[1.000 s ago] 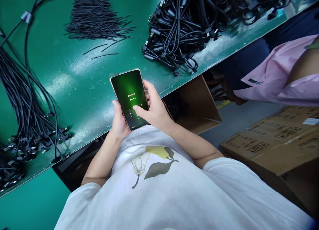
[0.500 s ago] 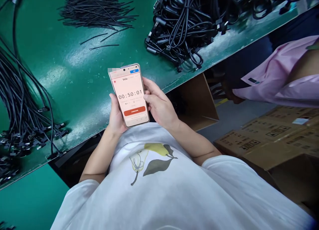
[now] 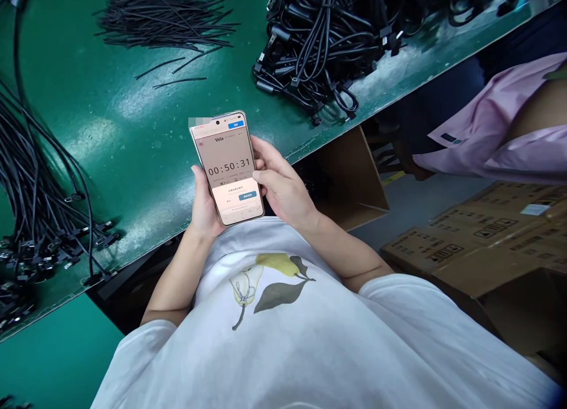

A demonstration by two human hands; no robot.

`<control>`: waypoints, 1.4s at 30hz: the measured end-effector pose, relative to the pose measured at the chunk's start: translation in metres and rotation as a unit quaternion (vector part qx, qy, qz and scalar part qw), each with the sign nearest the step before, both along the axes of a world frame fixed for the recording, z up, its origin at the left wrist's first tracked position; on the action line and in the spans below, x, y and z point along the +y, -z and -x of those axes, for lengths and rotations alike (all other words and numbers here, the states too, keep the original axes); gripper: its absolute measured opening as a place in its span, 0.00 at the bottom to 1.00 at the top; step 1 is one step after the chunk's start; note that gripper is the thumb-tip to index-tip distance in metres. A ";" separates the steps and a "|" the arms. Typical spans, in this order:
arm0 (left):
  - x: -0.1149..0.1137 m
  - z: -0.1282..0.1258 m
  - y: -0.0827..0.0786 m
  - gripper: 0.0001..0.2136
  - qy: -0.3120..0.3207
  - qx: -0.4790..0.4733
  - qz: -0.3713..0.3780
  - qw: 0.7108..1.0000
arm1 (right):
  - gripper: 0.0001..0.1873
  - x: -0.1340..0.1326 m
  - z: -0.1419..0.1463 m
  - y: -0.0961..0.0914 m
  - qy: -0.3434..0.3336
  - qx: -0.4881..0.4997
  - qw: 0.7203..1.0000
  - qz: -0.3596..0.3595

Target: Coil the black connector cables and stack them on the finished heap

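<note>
A smartphone is held upright between both hands, in front of my body at the edge of the green table. Its screen reads 00:50:31 under the word "Vela", dimmed, with a pale pop-up and a blue button low down. My left hand is closed round the phone's left side, thumb along the edge, fingers hidden behind it. On the other side my right hand grips the phone's right edge, its thumb over the rim of the screen and its other fingers partly behind.
On the green table lie a pile of thin black strips, a heap of coiled black cables and a cable bundle at left. Cardboard boxes stand at right, near a person in a pink garment.
The phone's screen has dimmed and a pop-up with a blue button has replaced the red button. Its timer went from 00:50:01 to 00:50:31. Both hands keep nearly the same grip.
</note>
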State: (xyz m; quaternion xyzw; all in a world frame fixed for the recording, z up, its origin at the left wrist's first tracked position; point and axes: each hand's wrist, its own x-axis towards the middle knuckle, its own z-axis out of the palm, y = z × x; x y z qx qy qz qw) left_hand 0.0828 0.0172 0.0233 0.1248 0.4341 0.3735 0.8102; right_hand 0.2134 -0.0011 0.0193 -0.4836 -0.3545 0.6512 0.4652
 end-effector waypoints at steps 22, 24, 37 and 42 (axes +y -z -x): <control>0.004 -0.005 -0.005 0.39 0.017 -0.021 0.001 1.000 | 0.47 -0.005 -0.005 0.015 -0.018 0.001 1.000 -0.022; 0.004 -0.005 -0.005 0.39 0.015 -0.027 0.001 1.000 | 0.47 -0.005 -0.004 0.016 -0.019 0.000 1.000 -0.025; 0.006 -0.006 -0.001 0.37 0.011 -0.027 0.002 1.000 | 0.45 -0.002 -0.006 0.017 -0.021 0.005 0.999 -0.023; 0.006 -0.005 -0.004 0.37 0.008 -0.025 0.011 1.000 | 0.45 0.000 -0.003 0.019 -0.018 -0.013 0.999 -0.027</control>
